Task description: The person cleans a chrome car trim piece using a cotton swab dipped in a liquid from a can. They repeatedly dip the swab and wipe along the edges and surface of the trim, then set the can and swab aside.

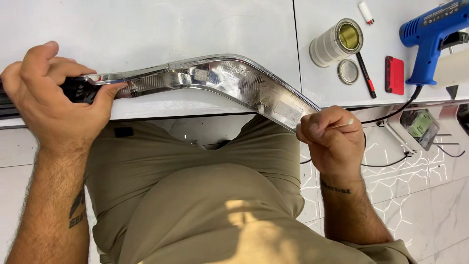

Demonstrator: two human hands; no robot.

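- One long chrome trim strip (215,80) is seen, bent at mid-length, laid along the near edge of a white tabletop (146,29).
- Two hands are counted. The left hand (51,95) is clamped around the strip's left end, thumb on top. The right hand (332,137) is closed at the strip's right end, pinching a thin transparent film (342,124) between thumb and forefinger.
- Further items on the table, one of each: an open tin can (337,42) lying tilted, its round lid (348,71) just beside it, a black pen with red tip (365,74), a red squeegee (394,75), a blue heat gun (430,36) and a small white lighter (366,12).
- The surface is a glossy white top, divided by one dark seam. The floor (420,195) below is white marble-patterned tile, with a black cable (386,164) trailing over it.
- The strip's long axis runs left to right; the left half lies nearly level, the right half slopes down toward the right hand, past the table edge.
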